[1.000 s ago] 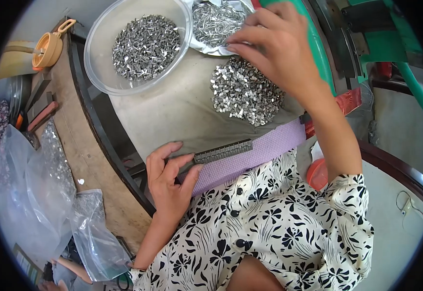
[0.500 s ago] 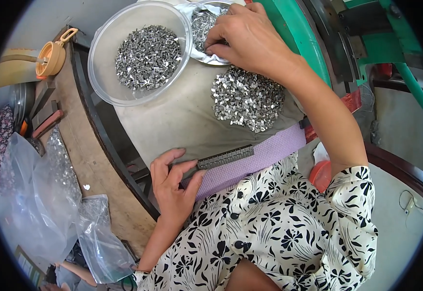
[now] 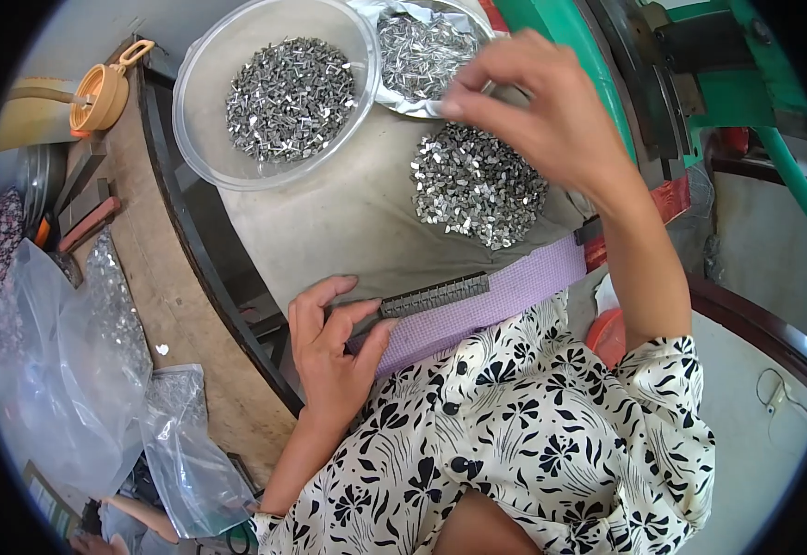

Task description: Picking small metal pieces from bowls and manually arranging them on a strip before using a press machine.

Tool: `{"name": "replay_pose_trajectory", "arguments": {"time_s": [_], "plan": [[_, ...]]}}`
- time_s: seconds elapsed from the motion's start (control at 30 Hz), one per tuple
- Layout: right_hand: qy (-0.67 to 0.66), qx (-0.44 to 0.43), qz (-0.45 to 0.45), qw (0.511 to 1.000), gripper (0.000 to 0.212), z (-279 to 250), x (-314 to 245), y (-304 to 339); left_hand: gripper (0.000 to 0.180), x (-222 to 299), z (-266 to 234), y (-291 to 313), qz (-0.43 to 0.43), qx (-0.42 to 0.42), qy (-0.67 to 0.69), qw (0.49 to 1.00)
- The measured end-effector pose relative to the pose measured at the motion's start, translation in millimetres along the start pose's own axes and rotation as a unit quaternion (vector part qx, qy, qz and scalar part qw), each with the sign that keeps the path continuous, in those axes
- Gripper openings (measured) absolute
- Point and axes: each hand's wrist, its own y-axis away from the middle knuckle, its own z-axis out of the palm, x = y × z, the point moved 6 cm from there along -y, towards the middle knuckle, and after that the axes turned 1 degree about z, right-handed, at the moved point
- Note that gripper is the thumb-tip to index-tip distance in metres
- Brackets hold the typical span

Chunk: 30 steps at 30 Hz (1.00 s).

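Note:
My left hand [image 3: 336, 347] grips the left end of a dark, slotted metal bar [image 3: 436, 294] between thumb and fingers. The bar lies along a lilac woven strip [image 3: 524, 291] close to my body. Above the right side of a bowl lined with white plastic, my right hand [image 3: 552, 106] hovers, slightly blurred. Its thumb and forefinger are pinched together; whatever is between them is too small to make out. The bowl holds thin shiny metal pins [image 3: 422, 55]. Just below this hand lies a loose heap of small metal pieces [image 3: 479, 190] on a grey-beige cloth [image 3: 320, 231].
A clear plastic tub [image 3: 184, 120] with small metal parts stands left of the pin bowl. Green machinery [image 3: 700, 83] rises at right. On the wooden bench [image 3: 195, 305] at left are clear plastic bags [image 3: 70, 388], a red-handled tool [image 3: 91, 222] and an orange lid [image 3: 100, 102].
My right hand has lifted out of the pin bowl and moved right and toward me, its fingertips pinched. My left hand keeps its grip on the bar.

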Motion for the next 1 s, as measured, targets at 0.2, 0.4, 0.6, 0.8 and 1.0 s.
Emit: {"name": "replay_pose_trajectory", "arguments": {"time_s": [0.2, 0.4, 0.6, 0.8, 1.0], "plan": [[-0.039, -0.107, 0.076, 0.991, 0.011, 0.5, -15.0, 82.7, 0.03, 3.2, -0.1, -3.8, 0.007, -0.006, 0.004, 1.0], [-0.021, -0.152, 0.085, 0.984, 0.011, 21.8, -14.4, 108.4, 0.03, 0.4, -0.3, -2.4, -0.001, -0.018, 0.001, 1.0], [-0.001, -0.171, 0.07, 0.983, 0.009, 26.1, -18.6, 108.6, 0.031, -0.5, 1.0, -0.6, -0.015, -0.025, 0.004, 1.0], [0.015, -0.168, 0.063, 0.984, 0.009, 28.6, -19.9, 110.5, 0.031, -1.6, 1.0, -0.1, -0.016, -0.025, 0.007, 1.0], [0.022, -0.159, 0.073, 0.984, 0.012, 27.2, -20.9, 110.9, 0.031, -0.6, 0.8, -0.8, -0.013, -0.028, -0.004, 1.0]]}}
